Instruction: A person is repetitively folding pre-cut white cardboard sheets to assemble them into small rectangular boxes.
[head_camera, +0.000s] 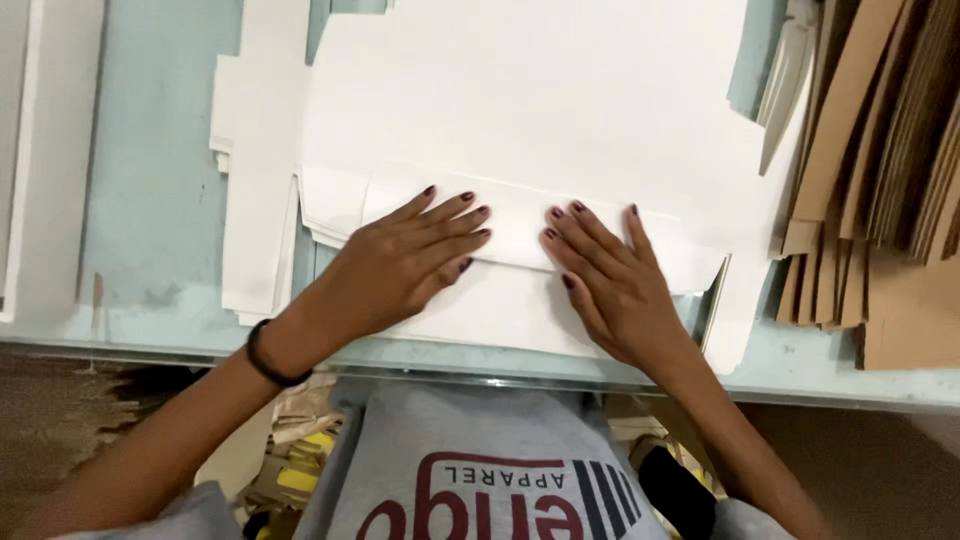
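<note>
White card (520, 215) is lying under both flat, empty hands, left (400, 265) and right (610, 280); uneven pressing is risking a crooked fold.

Flat white carton blanks (560, 130) stacked at table centre; brown cardboard blanks (880, 170) stacked at right edge.

- This looks like a packaging or paper-goods workshop rather than a home.
- A pale blue worktop (150, 180) carries piles of flat white card sheets (540, 110), cut to shape with flaps.
- Brown cardboard blanks (880, 150) lie fanned in a thick stack at the right.
- Paper scraps (290, 450) litter the floor under the worktop's edge.
</note>
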